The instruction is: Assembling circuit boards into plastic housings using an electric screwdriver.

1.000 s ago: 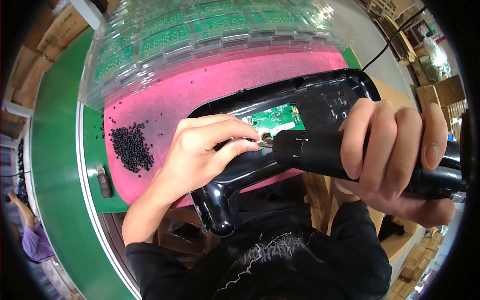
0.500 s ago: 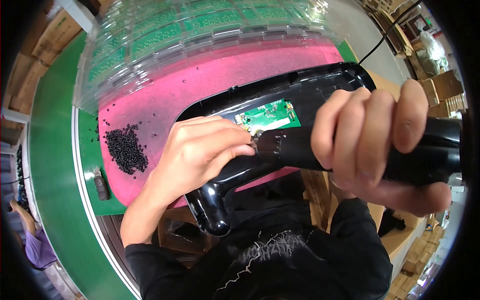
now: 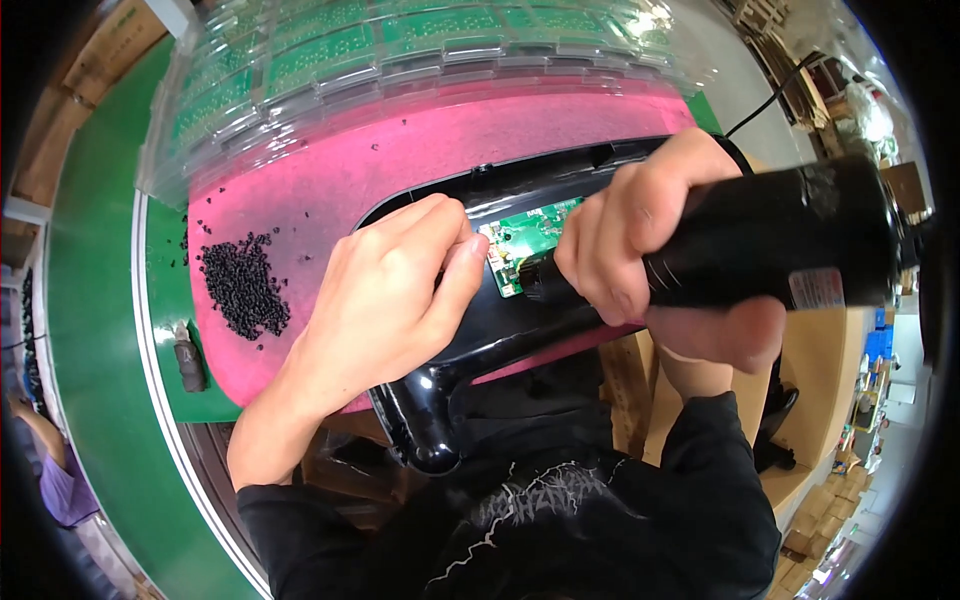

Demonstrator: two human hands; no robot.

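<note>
Nearest you, taking clock directions from the circuit board, your black T-shirt with a pale jagged print fills six o'clock. Just beyond it, at seven o'clock, a rounded arm of the glossy black plastic housing points toward you. Your left hand lies over that housing at nine o'clock, fingers curled and thumb against the forefinger; you cannot tell whether anything is pinched inside. Your right hand is wrapped firmly around a thick black cylindrical electric screwdriver, its body stretching out to three o'clock. The driver's nose is at the lower edge of the small green circuit board, which lies inside the housing; the tip's contact is hidden. The housing rests on a pink mat, where a heap of tiny black screws sits at nine o'clock. Farther out, between eight and nine, a small dark-handled tool lies on the green tabletop. Across the mat, toward eleven and twelve, stand stacked clear plastic trays of green boards. Well away at eight o'clock shows a co-worker's purple sleeve.
</note>
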